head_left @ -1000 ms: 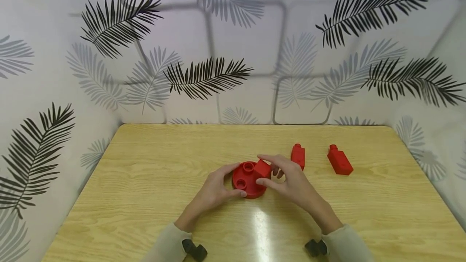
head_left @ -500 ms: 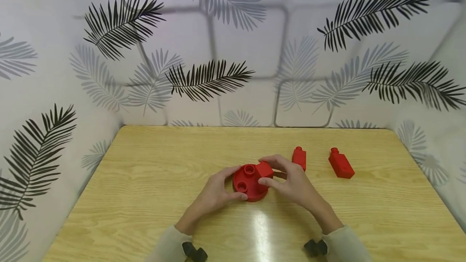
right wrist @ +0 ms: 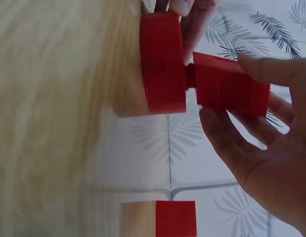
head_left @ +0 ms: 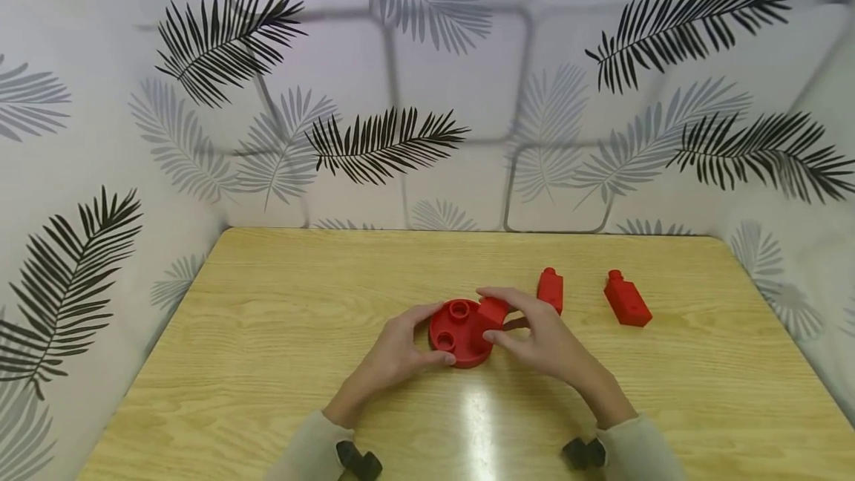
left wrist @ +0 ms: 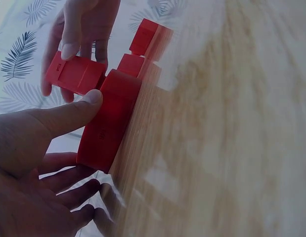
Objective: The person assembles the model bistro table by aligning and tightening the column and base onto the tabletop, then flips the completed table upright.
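A round red base (head_left: 466,356) with raised ring sockets lies flat on the table. My left hand (head_left: 395,353) grips its left side, thumb near the front rim and fingers round the back. My right hand (head_left: 548,336) holds a red block (head_left: 493,310) between thumb and fingers over the right part of the base. In the right wrist view, a round knob on the block's lower end (right wrist: 191,75) meets the top of the base (right wrist: 162,64), and the block (right wrist: 232,89) leans slightly. The block hides the spot under it in the head view.
Two more red blocks with knobbed ends lie on the wooden table (head_left: 294,303): one block (head_left: 551,288) just behind my right hand, another block (head_left: 626,301) farther right. A leaf-patterned wall covering (head_left: 467,169) stands along the table's back edge.
The block in my right hand has shifted a little to the right and changed its tilt above the base. My left hand keeps its grip on the base.
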